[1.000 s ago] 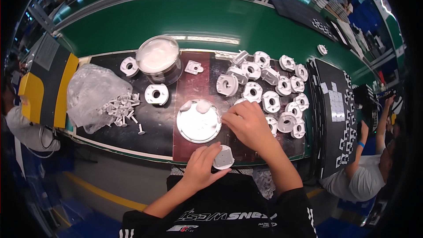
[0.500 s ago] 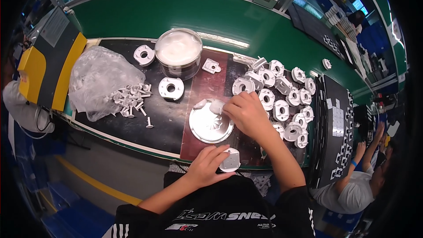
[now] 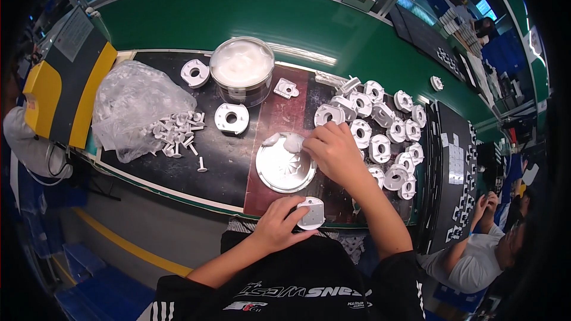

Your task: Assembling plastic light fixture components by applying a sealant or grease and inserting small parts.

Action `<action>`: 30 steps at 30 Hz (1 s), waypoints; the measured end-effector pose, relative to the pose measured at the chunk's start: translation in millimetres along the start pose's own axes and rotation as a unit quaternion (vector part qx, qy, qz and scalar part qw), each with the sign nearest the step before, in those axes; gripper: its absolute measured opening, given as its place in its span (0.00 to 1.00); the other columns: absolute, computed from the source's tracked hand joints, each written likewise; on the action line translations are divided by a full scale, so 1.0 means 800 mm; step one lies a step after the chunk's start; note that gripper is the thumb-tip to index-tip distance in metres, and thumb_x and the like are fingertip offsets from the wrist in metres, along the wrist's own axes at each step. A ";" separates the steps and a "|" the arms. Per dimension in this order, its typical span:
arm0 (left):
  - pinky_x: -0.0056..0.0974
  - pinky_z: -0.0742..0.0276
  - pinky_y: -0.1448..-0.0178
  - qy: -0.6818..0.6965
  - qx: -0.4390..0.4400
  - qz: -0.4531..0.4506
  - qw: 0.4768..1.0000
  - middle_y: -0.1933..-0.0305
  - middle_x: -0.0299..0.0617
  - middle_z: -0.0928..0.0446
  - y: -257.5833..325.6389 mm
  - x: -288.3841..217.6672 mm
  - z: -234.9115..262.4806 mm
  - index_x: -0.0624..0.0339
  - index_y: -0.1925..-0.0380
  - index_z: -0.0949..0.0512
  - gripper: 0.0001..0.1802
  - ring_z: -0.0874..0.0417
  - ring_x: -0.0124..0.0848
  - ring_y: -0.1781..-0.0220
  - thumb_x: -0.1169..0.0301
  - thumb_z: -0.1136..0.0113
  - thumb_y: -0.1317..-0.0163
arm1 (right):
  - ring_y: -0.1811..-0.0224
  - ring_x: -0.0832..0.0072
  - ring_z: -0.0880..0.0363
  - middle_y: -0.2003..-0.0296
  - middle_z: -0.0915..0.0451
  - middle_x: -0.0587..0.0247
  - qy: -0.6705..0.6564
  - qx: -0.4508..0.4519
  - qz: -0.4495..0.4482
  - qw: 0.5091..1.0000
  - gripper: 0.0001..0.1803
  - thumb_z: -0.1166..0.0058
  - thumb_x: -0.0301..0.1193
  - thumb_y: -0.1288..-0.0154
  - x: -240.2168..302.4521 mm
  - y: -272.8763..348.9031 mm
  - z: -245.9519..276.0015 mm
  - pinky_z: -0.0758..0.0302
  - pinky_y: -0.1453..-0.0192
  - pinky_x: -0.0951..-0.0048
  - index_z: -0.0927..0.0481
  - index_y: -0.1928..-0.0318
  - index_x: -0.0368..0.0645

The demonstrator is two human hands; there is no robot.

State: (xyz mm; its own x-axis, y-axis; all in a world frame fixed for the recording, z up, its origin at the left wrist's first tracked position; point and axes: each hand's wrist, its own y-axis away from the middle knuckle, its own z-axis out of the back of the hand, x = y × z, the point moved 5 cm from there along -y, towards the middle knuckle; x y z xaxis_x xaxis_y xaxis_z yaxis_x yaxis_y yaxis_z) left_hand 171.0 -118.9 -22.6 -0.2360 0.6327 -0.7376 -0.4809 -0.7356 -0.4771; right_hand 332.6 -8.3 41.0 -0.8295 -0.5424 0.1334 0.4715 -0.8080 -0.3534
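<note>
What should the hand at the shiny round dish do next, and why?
Probably lift the right hand off the silver dish toward the white part that the left hand holds near the table edge. Its fingertips rest on a white dab at the dish's rim, and the held part sits close below, seemingly waiting.

Round silver dish (image 3: 284, 169) flat on mat; small white part (image 3: 311, 213) at near edge.

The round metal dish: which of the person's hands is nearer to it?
Right. The right hand reaches over the round metal dish's upper right rim; the left hand is below it.
</note>
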 end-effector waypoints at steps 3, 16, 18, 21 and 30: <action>0.47 0.21 0.41 -0.008 -0.003 -0.007 1.000 0.41 0.50 0.24 -0.002 -0.002 0.001 0.59 0.44 0.25 0.38 0.20 0.49 0.44 0.61 0.16 0.54 | 0.58 0.70 0.25 0.67 0.24 0.71 0.001 -0.002 0.000 1.000 0.02 0.37 0.32 0.43 -0.001 0.001 -0.003 0.35 0.53 0.65 0.16 0.69 0.50; 0.47 0.24 0.43 -0.069 -0.014 -0.010 0.997 0.44 0.46 0.22 -0.012 -0.013 0.001 0.58 0.45 0.24 0.38 0.21 0.46 0.46 0.59 0.16 0.56 | 0.59 0.69 0.24 0.66 0.21 0.72 -0.003 0.010 -0.013 1.000 0.06 0.34 0.29 0.45 -0.007 0.003 0.002 0.35 0.54 0.64 0.14 0.65 0.50; 0.46 0.25 0.44 -0.077 -0.017 -0.010 0.997 0.44 0.45 0.22 -0.013 -0.013 -0.001 0.57 0.45 0.23 0.38 0.21 0.45 0.46 0.58 0.16 0.55 | 0.59 0.68 0.24 0.66 0.21 0.72 -0.003 0.014 -0.010 1.000 0.06 0.33 0.29 0.45 -0.009 0.003 0.000 0.35 0.54 0.64 0.14 0.65 0.50; 0.46 0.26 0.45 -0.091 -0.020 -0.009 0.996 0.44 0.44 0.22 -0.015 -0.014 -0.003 0.57 0.45 0.23 0.38 0.21 0.45 0.46 0.57 0.16 0.55 | 0.59 0.67 0.24 0.66 0.21 0.71 -0.015 0.005 -0.020 1.000 0.06 0.33 0.29 0.44 -0.008 0.006 0.005 0.34 0.54 0.63 0.14 0.65 0.49; 0.44 0.27 0.47 -0.095 -0.020 -0.008 0.995 0.45 0.41 0.21 -0.027 -0.036 0.005 0.56 0.48 0.21 0.34 0.21 0.43 0.48 0.57 0.17 0.53 | 0.62 0.77 0.18 0.63 0.15 0.64 -0.600 -0.065 -0.378 0.702 0.08 0.35 0.23 0.33 0.008 0.092 0.038 0.22 0.57 0.75 0.15 0.54 0.35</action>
State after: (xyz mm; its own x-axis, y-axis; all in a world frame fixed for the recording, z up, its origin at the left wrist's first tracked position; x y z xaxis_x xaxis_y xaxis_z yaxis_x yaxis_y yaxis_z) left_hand 184.9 -120.3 11.3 -0.3854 0.6757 -0.6284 -0.4533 -0.7318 -0.5088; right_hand 370.8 -78.6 43.8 0.0585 0.1646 0.9846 -0.0633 -0.9837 0.1682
